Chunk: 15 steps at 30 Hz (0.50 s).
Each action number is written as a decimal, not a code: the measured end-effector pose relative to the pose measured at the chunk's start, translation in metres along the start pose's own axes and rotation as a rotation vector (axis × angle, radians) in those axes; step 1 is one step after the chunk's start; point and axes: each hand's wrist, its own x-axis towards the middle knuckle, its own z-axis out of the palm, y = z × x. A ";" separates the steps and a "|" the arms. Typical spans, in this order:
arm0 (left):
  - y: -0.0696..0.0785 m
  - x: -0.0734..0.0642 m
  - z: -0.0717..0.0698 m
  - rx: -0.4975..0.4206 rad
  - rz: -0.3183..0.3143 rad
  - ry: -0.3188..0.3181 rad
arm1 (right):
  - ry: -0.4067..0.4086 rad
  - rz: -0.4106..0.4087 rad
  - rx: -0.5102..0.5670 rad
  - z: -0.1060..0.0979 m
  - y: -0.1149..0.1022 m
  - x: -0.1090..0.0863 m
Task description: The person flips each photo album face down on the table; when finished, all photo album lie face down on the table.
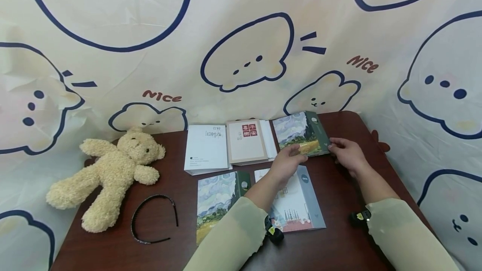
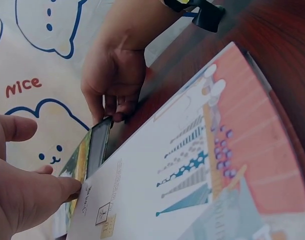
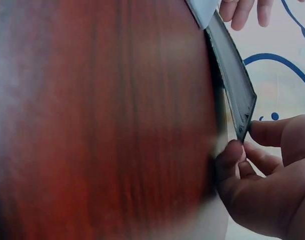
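Note:
An album with a painted landscape cover and a dark green spine strip lies at the back right of the table. My right hand pinches its lower right corner between thumb and fingers; in the right wrist view that hand grips the corner of the album, whose page edges show. My left hand is at the album's lower left edge with loosely extended fingers. Whether those fingers touch the cover is unclear. Below the left hand lies a white album with a blue-grey strip, partly covered by the wrist.
A second landscape album lies front left, partly under the left sleeve. A white album and a beige-covered one stand side by side at the back. A teddy bear and a black headband occupy the left.

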 end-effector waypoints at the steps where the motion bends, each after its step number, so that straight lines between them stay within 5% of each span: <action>1: 0.000 0.000 0.000 -0.003 0.000 0.000 | 0.005 -0.003 -0.022 0.000 0.000 0.001; 7: -0.003 0.000 -0.002 -0.004 0.012 -0.021 | 0.022 -0.024 -0.111 -0.001 0.000 0.000; 15: -0.005 -0.001 -0.003 0.015 0.048 -0.044 | 0.008 -0.030 -0.101 0.001 -0.001 -0.002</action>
